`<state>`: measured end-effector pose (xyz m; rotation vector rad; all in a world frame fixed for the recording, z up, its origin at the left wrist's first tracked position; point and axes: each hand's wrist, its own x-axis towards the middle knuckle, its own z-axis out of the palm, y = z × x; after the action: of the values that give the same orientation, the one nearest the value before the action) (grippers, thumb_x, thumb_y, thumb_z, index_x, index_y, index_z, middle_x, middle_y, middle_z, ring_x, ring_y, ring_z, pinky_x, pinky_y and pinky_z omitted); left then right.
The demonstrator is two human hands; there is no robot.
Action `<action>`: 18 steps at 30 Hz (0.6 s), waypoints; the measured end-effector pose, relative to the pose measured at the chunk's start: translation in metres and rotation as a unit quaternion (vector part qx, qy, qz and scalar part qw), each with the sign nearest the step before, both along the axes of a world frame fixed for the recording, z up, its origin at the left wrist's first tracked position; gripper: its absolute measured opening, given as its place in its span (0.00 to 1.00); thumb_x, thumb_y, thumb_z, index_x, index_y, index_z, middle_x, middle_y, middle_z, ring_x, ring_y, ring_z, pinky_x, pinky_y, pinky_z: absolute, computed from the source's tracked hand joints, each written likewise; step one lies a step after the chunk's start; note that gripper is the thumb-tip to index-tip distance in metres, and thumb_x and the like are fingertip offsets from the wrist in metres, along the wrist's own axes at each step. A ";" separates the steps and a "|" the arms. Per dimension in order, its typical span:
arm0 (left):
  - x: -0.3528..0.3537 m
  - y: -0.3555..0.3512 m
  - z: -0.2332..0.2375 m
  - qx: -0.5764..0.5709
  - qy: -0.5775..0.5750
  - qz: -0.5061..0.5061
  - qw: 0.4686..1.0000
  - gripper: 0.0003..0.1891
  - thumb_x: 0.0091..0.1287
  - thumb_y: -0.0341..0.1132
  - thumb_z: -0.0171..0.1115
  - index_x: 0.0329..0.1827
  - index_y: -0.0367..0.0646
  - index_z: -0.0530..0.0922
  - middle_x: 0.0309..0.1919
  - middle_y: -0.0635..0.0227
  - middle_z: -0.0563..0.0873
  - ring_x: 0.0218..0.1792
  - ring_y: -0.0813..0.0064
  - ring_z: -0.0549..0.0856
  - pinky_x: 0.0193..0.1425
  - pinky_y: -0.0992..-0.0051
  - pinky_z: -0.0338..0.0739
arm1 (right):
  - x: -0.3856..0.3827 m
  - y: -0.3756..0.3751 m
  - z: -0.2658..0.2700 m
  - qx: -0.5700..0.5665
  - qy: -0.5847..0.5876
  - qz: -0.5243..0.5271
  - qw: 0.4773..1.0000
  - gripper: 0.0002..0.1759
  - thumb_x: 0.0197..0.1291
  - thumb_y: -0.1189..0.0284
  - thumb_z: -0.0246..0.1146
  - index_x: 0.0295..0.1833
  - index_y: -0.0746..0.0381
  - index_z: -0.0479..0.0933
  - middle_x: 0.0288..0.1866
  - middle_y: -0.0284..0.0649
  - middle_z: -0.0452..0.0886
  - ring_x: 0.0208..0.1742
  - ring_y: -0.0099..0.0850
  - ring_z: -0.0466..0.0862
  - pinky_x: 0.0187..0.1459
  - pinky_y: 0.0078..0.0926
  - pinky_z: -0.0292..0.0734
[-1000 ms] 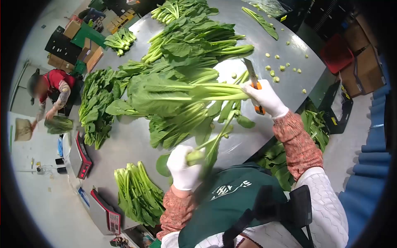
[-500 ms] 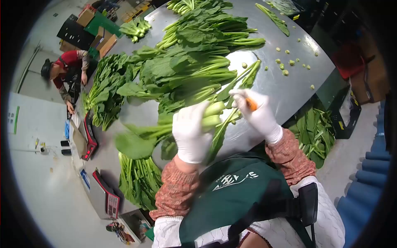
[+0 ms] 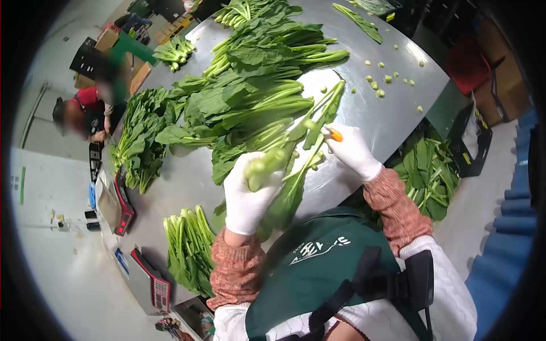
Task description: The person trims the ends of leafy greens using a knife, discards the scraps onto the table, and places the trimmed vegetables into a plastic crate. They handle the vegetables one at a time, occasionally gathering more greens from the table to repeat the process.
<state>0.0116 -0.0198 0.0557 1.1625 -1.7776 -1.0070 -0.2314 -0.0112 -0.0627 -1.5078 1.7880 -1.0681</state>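
Observation:
My left hand [image 3: 245, 199], in a white glove, is closed around a few leafy green stalks [image 3: 266, 168]; their thick cut ends, blurred by motion, point up and to the right. My right hand [image 3: 354, 152], also gloved, grips a small orange-handled knife [image 3: 336, 136] whose blade I cannot make out. A blurred pale green piece [image 3: 310, 124] shows just left of the knife. Between and beyond my hands, loose leafy stalks [image 3: 327, 111] lie on the metal table [image 3: 392, 122]. A large pile of leafy greens [image 3: 244, 102] spreads just past my left hand.
Cut stem ends [image 3: 380, 92] are scattered on the table's right side. A trimmed bundle [image 3: 190, 250] lies at left, near two red-edged scales [image 3: 152, 278]. Leaves [image 3: 426, 179] fill a container below the right edge. Another person [image 3: 85, 111] works at the far left.
My left hand has turned and come slightly down and left, swinging the stalk ends toward me. The right hand has shifted slightly left. A pale green piece now shows between the hands.

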 end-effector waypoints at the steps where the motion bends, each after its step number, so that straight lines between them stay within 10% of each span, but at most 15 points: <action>1: 0.002 -0.004 0.003 0.041 0.005 0.002 0.999 0.15 0.58 0.27 0.72 0.48 0.39 0.80 0.36 0.69 0.86 0.35 0.81 0.82 0.42 0.78 0.78 | 0.003 0.001 0.018 0.001 -0.046 -0.003 0.999 0.10 0.70 0.71 0.60 0.50 0.65 0.82 0.26 0.33 0.80 0.26 0.16 0.77 0.30 0.20 0.74; 4: 0.005 -0.011 -0.003 0.120 0.065 -0.034 0.990 0.20 0.58 0.28 0.73 0.53 0.38 0.80 0.42 0.72 0.86 0.38 0.83 0.82 0.44 0.79 0.78 | 0.017 0.009 0.076 0.023 -0.294 0.111 0.949 0.13 0.70 0.70 0.61 0.57 0.61 0.82 0.30 0.26 0.78 0.28 0.14 0.73 0.32 0.16 0.70; 18: 0.018 -0.022 -0.005 0.412 0.214 -0.208 0.861 0.26 0.61 0.32 0.70 0.62 0.36 0.75 0.52 0.67 0.83 0.50 0.79 0.80 0.56 0.76 0.76 | 0.039 0.013 0.098 0.001 -0.267 0.306 0.914 0.27 0.56 0.80 0.67 0.63 0.62 0.76 0.51 0.36 0.77 0.48 0.24 0.78 0.53 0.24 0.74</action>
<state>0.0292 -0.0414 0.0507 0.8928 -1.2520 -2.2389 -0.1923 0.0014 0.0348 -1.4424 0.8557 -1.0086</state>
